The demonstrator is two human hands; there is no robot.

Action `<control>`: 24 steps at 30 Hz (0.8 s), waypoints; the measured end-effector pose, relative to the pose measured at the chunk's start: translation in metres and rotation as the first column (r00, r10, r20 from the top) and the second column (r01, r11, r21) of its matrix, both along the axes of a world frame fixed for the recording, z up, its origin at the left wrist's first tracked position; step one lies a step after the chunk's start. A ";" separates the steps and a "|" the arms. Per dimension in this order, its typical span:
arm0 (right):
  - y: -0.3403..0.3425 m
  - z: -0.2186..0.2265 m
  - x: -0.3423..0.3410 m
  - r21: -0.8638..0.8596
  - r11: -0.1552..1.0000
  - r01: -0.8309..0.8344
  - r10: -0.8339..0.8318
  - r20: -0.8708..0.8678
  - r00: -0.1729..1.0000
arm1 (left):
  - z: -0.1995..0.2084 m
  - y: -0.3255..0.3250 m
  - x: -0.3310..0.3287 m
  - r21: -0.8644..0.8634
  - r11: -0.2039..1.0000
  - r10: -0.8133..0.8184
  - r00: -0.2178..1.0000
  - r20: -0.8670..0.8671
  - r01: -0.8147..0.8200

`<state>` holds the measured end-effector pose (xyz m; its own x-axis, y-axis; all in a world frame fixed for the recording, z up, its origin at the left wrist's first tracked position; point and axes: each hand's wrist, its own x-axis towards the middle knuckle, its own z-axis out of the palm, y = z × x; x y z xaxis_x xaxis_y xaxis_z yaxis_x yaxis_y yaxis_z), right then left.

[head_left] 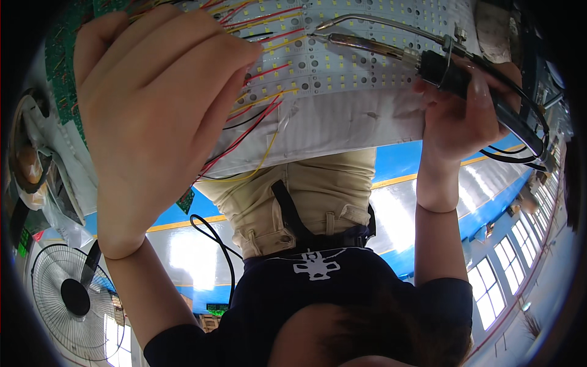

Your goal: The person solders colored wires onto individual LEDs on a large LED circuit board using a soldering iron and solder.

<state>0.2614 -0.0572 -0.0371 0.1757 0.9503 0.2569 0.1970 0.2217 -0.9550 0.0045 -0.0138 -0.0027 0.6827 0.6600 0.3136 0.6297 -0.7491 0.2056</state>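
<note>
Head view: left hand (153, 101) curled over red and yellow wires (287, 43), fingertips hidden, so cannot tell whether pinching. Between the hands, white LED board (342, 72); then soldering iron (435, 68) enclosed by right hand (461, 119), tip near wire ends. Apparently soldering; next likely calls for steadying wire against pad.

the left hand (153, 98) mostly hides its fingertips. the top edge crops the white led board (354, 78); whether the soldering iron (434, 69) touches it is unclear.
</note>
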 end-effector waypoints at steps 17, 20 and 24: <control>-0.005 0.002 -0.013 -0.138 0.971 0.197 -0.190 0.063 0.980 | -0.001 -0.001 -0.001 -0.012 1.000 0.003 1.000 -0.003 -0.003; -0.002 0.003 -0.011 -0.122 0.974 0.191 -0.187 0.046 0.981 | 0.001 0.000 0.000 -0.013 1.000 -0.001 1.000 -0.014 0.001; -0.002 0.005 -0.012 -0.125 0.980 0.154 -0.151 0.029 0.988 | -0.001 0.000 -0.002 -0.016 1.000 0.004 1.000 0.001 -0.004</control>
<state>0.2494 -0.0588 -0.0325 0.3173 0.9377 0.1415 0.2383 0.0655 -0.9690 0.0029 -0.0143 -0.0033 0.6795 0.6676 0.3043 0.6325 -0.7432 0.2182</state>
